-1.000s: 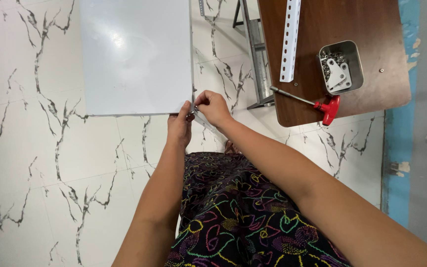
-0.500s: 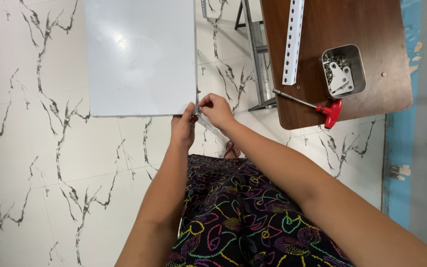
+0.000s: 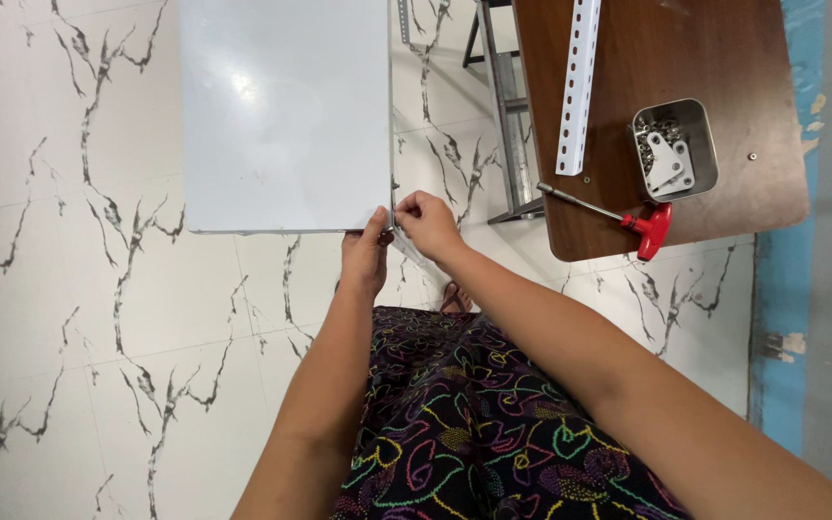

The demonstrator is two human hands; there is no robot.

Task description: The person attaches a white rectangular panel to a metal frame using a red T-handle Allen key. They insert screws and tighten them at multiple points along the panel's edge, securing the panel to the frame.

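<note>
Panel (image 3: 286, 116): near right corner lies just ahead of both hands.
Left hand (image 3: 366, 255): pinched on that corner.
Right hand (image 3: 426, 221): pinched beside it; contents hidden.

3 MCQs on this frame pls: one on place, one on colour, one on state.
1. Where does the metal tin stand?
A. on the brown wooden table
B. on the tiled floor
C. on the white panel

2. What colour is the handle of the T-handle tool?
A. blue
B. red
C. yellow

3. How do the two hands stand at the white panel?
A. both lie flat in the lap
B. only one is raised, far from the panel
C. both meet at its near right corner

Key:
1 A, the tin sits on the wooden table, right of the perforated white angle bar.
2 B, the grip at the table's near edge is red.
3 C, the left hand and right hand pinch together at that corner; what they pinch is too small to tell.
</note>
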